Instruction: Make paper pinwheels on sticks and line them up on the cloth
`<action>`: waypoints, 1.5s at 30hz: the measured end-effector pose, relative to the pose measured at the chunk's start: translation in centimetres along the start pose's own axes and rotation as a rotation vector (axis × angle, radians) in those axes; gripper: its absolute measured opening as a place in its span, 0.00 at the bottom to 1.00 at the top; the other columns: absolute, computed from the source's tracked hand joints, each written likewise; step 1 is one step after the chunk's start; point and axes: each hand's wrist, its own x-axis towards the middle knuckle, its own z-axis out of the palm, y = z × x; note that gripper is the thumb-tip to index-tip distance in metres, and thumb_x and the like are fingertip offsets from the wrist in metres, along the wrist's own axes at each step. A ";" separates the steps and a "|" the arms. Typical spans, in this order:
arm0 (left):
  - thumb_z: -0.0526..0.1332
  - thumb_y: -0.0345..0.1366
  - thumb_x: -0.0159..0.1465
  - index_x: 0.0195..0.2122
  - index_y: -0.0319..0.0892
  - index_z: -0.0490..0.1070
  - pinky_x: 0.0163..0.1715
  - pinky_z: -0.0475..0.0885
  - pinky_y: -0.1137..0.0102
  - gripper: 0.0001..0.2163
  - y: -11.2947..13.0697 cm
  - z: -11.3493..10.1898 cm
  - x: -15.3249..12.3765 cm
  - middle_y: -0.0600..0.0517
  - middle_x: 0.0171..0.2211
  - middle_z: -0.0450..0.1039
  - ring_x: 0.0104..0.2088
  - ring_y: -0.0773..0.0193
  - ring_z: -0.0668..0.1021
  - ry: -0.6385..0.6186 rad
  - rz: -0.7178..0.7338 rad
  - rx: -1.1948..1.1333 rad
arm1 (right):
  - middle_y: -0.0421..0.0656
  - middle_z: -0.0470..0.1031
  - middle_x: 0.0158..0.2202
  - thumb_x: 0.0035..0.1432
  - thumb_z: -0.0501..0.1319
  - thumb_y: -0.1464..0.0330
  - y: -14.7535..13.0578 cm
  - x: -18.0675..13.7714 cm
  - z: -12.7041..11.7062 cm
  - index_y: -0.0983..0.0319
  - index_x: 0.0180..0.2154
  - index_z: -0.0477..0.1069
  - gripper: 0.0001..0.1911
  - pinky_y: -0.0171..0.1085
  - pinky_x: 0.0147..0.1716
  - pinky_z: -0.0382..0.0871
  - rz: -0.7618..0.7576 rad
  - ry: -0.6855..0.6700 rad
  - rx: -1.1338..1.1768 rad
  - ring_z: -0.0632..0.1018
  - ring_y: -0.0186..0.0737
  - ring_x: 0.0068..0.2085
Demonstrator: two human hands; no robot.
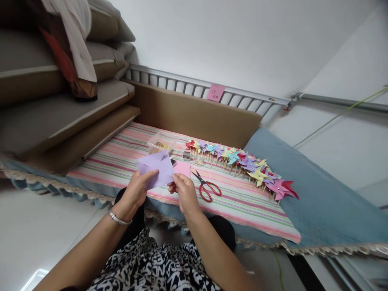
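Observation:
Both hands hold a folded lilac paper sheet (pixel 157 169) above the front edge of a striped cloth (pixel 127 157). My left hand (pixel 137 190), with a silver bracelet on its wrist, grips the sheet's lower left side. My right hand (pixel 185 193) pinches its lower right corner. A pink paper square (pixel 182 168) lies on the cloth just behind my right hand. Red-handled scissors (pixel 206 187) lie to the right of that hand.
A long row of several coloured paper pinwheels (pixel 242 163) on sticks runs across the cloth toward the right. A clear plastic box (pixel 160 142) with sticks stands behind the paper. Stacked cushions (pixel 60 101) rise at the left. A blue blanket (pixel 327 202) covers the right.

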 end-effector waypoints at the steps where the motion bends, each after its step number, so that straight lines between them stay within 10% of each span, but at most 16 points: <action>1: 0.71 0.34 0.44 0.30 0.38 0.75 0.33 0.71 0.69 0.13 0.1 0.0 -0.1 0.51 0.30 0.79 0.29 0.62 0.78 -0.001 -0.002 0.003 | 0.38 0.71 0.19 0.48 0.63 0.60 0.0 -0.1 0.0 0.63 0.24 0.70 0.12 0.30 0.21 0.61 0.001 0.001 -0.006 0.69 0.30 0.20; 34: 0.71 0.31 0.44 0.38 0.35 0.76 0.33 0.74 0.67 0.19 2.8 -4.7 0.0 0.47 0.31 0.80 0.28 0.59 0.79 0.041 -0.125 0.034 | 0.38 0.72 0.21 0.47 0.63 0.61 2.2 0.9 2.2 0.63 0.26 0.71 0.11 0.30 0.21 0.64 0.046 -0.174 -0.116 0.70 0.30 0.20; 38: 0.71 0.30 0.44 0.37 0.35 0.76 0.33 0.75 0.68 0.17 2.0 -4.8 -0.2 0.47 0.33 0.80 0.29 0.58 0.80 0.047 -0.132 0.000 | 0.42 0.76 0.26 0.57 0.53 0.60 3.5 2.7 -1.6 0.62 0.33 0.73 0.15 0.34 0.27 0.69 -0.064 -0.104 -0.753 0.75 0.35 0.26; 45: 0.68 0.27 0.48 0.35 0.34 0.76 0.33 0.75 0.72 0.12 0.2 -3.0 0.3 0.47 0.30 0.80 0.29 0.62 0.80 0.087 -0.164 -0.073 | 0.55 0.74 0.48 0.54 0.57 0.69 5.3 6.2 -16.7 0.67 0.45 0.73 0.17 0.44 0.54 0.58 -0.012 0.240 -1.288 0.70 0.51 0.53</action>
